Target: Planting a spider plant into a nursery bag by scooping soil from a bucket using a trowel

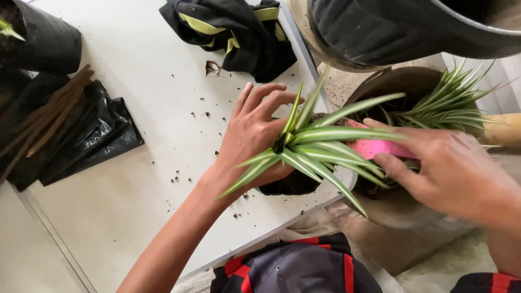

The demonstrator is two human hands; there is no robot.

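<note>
Gripping a small spider plant at its base, the left hand is wrapped around the dark soil clump under the striped green and white leaves, fingers spread along the far side and palm cupping the near side, so the plant sits right of the palm and partly hides the thumb side. Plant and clump sit at the near right edge of the white tabletop, just above its rim. Right hand comes in from the right, thumb and fingers pinched on a pink tool, flat and textured; its far end goes under the leaves, touching or just beside the plant base, cannot tell which. Behind the right hand a brown round pot off the tabletop edge holds another spider plant, well apart from the left hand. A large dark tub fills the upper right. On the tabletop: loose soil crumbs scattered left of the left hand, a black and yellow cloth at the far edge, crumpled black plastic bags with brown sticks at the left, a black grow bag at far left. Red and grey clothing shows at the bottom.
</note>
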